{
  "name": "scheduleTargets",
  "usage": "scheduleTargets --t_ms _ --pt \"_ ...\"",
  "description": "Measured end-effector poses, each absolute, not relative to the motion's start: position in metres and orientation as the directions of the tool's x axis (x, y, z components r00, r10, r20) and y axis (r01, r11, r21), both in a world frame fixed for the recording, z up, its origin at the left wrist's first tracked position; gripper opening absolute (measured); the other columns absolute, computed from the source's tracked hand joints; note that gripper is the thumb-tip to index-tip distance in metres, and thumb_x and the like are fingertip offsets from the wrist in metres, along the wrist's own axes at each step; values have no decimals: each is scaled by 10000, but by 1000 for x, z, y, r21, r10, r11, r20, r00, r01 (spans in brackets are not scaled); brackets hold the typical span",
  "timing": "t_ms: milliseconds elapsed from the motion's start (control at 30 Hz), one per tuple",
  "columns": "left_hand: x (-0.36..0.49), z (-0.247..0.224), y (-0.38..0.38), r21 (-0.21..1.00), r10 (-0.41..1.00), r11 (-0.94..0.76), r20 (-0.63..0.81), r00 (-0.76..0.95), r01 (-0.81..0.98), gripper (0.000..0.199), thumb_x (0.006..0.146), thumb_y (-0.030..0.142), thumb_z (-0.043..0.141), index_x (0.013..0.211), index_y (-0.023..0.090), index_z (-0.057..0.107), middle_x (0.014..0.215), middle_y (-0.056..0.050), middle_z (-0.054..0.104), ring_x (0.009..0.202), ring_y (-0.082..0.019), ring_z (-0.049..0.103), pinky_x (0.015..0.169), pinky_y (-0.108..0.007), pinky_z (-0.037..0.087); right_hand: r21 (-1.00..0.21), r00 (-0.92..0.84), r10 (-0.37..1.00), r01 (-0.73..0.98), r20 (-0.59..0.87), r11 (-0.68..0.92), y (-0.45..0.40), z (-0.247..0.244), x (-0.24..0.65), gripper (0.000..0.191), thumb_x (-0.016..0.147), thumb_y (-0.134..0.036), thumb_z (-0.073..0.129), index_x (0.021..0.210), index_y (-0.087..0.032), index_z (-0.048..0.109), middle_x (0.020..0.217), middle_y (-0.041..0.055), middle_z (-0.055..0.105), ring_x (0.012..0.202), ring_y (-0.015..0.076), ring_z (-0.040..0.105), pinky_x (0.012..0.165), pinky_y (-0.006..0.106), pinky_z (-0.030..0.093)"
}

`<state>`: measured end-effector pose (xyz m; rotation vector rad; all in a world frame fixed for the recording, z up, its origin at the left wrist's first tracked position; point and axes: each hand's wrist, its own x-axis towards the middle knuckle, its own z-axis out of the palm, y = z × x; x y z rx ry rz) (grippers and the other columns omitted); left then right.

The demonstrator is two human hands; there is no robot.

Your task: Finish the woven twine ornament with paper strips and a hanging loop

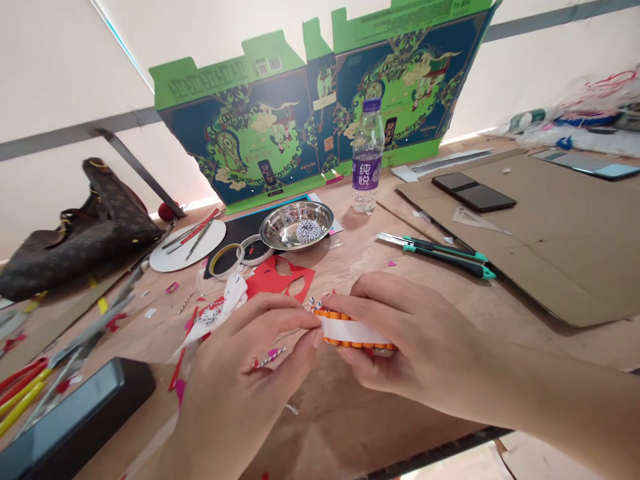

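My right hand (400,327) is closed around a small round craft piece with an orange ridged edge (345,343). A white paper strip (350,330) lies along that ridged side. With thumb and forefinger, my left hand (265,347) pinches the near end of the strip against the piece. Twisted red, white and dark cord shows at the top of the piece, and its far side is hidden by my right fingers. Just beyond my hands lies a cut red sheet (280,279) with round holes, beside crumpled white tissue (225,303).
A metal bowl (270,230) holds a striped ball (309,231); tape rolls (227,260) stand near. Behind is a water bottle (367,177). Utility knives (440,255), cardboard (560,247) and a phone (473,191) lie right; scissors (25,387) and a black box (85,420) left.
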<state>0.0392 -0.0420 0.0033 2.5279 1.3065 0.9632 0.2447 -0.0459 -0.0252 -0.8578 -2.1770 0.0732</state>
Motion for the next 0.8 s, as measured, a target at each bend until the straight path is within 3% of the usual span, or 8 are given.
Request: scheduleTargets --t_ms 167,800 --pt "38 4 -44 404 799 -582 448 402 706 35 834 295 652 835 326 670 913 70 665 836 -95 633 789 -172 466 -321 -465 603 551 648 770 -46 -26 244 211 876 -154 567 1086 -133 580 901 71 591 813 172 551 692 281 477" --pt "39 4 -44 440 838 -535 385 387 721 41 836 286 636 818 317 655 901 87 659 843 -84 627 755 -179 437 -306 -498 595 545 631 781 -47 -28 242 201 908 -203 545 1094 -137 582 900 65 580 811 173 537 713 275 449"
